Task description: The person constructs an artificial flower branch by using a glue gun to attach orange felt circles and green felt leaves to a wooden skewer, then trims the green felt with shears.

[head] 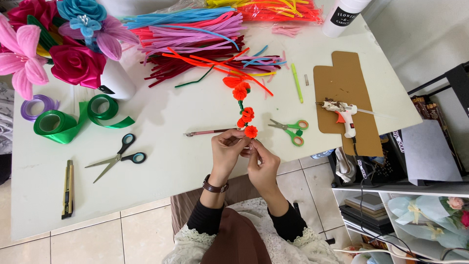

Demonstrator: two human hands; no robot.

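Both my hands meet at the near edge of the white table (161, 161). My left hand (225, 151), with a brown watch on its wrist, and my right hand (262, 164) pinch the lower end of a green stem of orange pipe-cleaner flowers (245, 115). The stem runs away from me across the table, with several small orange blooms along it. The lowest bloom sits just above my fingertips. A thin pink stick (207, 132) lies just left of my left hand.
Small green scissors (292, 130) lie right of my hands. A white glue gun (343, 115) rests on brown cardboard (344, 88). Black-handled scissors (119, 157), a box cutter (68, 188), green ribbon rolls (63, 122), a vase of fabric flowers (73, 49) and heaped pipe cleaners (195, 34) fill the left and back.
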